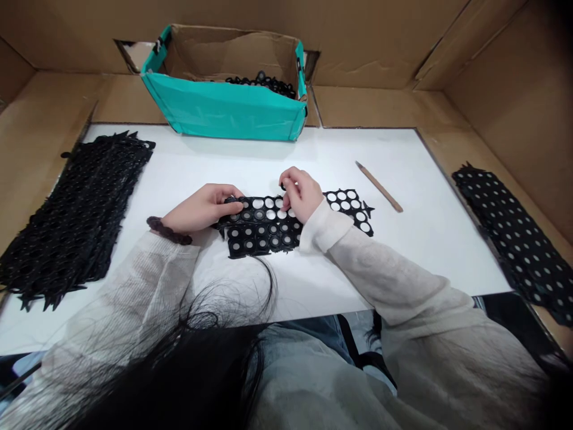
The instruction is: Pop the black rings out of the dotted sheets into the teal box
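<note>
A black sheet with rows of round holes (264,230) lies on the white work surface in front of me. Some holes show plain white; others hold dark rings with grey centres. My left hand (203,208) grips the sheet's upper left edge, thumb on top. Over the sheet's middle, my right hand (303,194) is closed in a pinch. A small black ring-like piece (283,186) shows at its fingertips. The right hand and cuff hide part of the sheet, whose right end (347,206) has open white holes.
A teal-fronted cardboard box (228,110) at the back contains many small black pieces (264,82). Stacked black perforated sheets (80,209) lie at left. Another black sheet with pale dots (514,239) lies at right. A pointed wooden-handled tool (380,188) rests right of my hands. Cardboard walls (367,48) surround the surface.
</note>
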{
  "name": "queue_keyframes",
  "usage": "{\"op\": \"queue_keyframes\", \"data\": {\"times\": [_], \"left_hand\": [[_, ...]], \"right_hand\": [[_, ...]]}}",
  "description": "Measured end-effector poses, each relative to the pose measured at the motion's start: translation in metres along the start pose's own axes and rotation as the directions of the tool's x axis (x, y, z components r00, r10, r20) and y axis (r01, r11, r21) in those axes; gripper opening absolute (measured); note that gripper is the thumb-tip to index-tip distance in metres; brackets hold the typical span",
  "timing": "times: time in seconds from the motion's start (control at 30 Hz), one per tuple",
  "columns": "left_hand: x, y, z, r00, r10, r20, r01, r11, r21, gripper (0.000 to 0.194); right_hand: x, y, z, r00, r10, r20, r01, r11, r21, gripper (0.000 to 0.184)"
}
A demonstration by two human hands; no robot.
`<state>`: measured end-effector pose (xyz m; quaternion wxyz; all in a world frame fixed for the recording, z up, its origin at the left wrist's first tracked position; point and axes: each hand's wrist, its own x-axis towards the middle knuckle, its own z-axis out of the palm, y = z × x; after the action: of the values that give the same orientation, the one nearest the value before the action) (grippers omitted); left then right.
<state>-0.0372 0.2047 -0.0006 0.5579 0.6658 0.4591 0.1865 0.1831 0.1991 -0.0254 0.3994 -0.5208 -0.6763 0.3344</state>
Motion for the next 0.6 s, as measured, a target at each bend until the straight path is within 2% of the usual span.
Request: {"op": "queue_keyframes", "data": {"times": [0.17,0.3,0.37,0.47,0.53,0.6], "left_hand": [[0.0,0.0,0.001,1.0,0.022,-0.008,-0.022,1.0,-0.022,0.027],[-0.001,0.002,-0.001,1.0,0.02,0.015,-0.02,0.998,-0.055,0.028],[-0.004,0.003,-0.003,0.996,-0.013,0.09,0.019,0.998,-0.061,0.029],[-0.007,0.004,-0.006,0.986,-0.047,0.162,0.052,0.998,-0.024,0.027],[-0.008,0.004,-0.007,0.986,-0.05,0.158,0.048,0.999,0.018,0.023],[-0.009,0.004,-0.007,0.988,-0.042,0.148,0.035,0.998,0.052,0.02]], "right_hand": [[0.008,0.014,-0.001,0.996,0.044,0.077,-0.061,0.97,0.237,0.025],[0.009,0.013,0.0,0.994,0.083,0.064,-0.099,0.95,0.297,0.025],[0.007,0.008,-0.001,0.998,0.051,0.023,-0.055,0.964,0.259,0.022],[-0.003,-0.001,-0.002,0.994,-0.107,-0.018,0.109,0.987,0.12,0.016],[-0.012,-0.007,-0.001,0.978,-0.201,0.05,0.201,0.98,0.017,0.011],[-0.021,-0.011,0.002,0.959,-0.226,0.169,0.242,0.966,-0.085,0.006]]}}
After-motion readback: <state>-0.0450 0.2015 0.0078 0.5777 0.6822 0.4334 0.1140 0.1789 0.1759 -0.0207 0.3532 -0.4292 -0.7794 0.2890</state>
